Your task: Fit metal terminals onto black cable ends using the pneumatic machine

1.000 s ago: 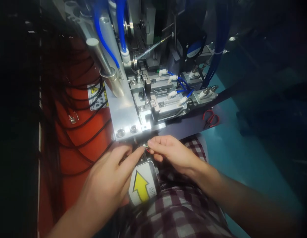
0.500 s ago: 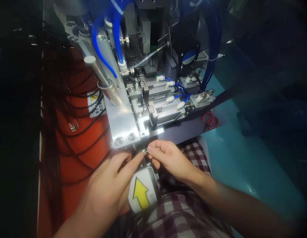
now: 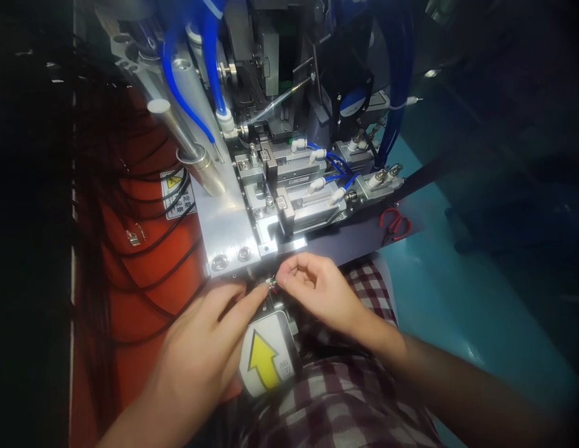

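Observation:
Just below the front edge of the machine's metal plate (image 3: pixel 226 227), both hands meet at a small part with thin red and green wires (image 3: pixel 272 285). My left hand (image 3: pixel 208 339) reaches in from the left, its thumb pressed against that small part. The tips of its other fingers are hidden under the plate. My right hand (image 3: pixel 320 289) pinches the right end of the small wired part between thumb and forefinger. What exactly the part is, I cannot make out. Beneath it sits a white label with a yellow arrow (image 3: pixel 264 358).
Small air cylinders (image 3: pixel 312 208) with blue tubes (image 3: pixel 215 68) stand beyond the hands. Red-handled cutters (image 3: pixel 395 226) lie on the dark ledge at right. Black cables (image 3: pixel 144 249) and a small metal connector (image 3: pixel 133 238) are over the orange surface at left.
The view has shifted slightly, so the machine appears a little further left. My right hand's lower fingers have curled in; both hands stay at the same small wired part.

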The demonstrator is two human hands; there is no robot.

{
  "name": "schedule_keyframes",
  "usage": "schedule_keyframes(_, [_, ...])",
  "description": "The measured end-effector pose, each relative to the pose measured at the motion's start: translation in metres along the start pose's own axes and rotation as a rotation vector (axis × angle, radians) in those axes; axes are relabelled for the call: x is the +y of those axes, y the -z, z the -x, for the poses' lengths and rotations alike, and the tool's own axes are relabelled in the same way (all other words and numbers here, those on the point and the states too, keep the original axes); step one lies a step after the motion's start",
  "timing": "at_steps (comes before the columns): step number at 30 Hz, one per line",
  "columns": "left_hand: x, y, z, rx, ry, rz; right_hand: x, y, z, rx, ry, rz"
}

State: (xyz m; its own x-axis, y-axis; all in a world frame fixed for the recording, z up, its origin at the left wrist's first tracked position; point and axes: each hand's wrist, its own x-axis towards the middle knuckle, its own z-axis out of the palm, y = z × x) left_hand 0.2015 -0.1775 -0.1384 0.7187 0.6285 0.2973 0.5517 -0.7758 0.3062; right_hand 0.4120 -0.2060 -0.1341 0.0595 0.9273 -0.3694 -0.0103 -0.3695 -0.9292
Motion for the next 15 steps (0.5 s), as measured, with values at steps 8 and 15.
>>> schedule_keyframes(8, [0.0001, -0.0005, -0.0011, -0.016, -0.001, 0.013, 0.0063, 0.0018, 0.0019, 0.178, 0.758, 0.663])
schedule_keyframes(15, [-0.0001, 0.0004, 0.0004, -0.051, 0.023, 0.034, 0.0024, -0.0064, 0.0082, 0.143, 0.426, 0.429])
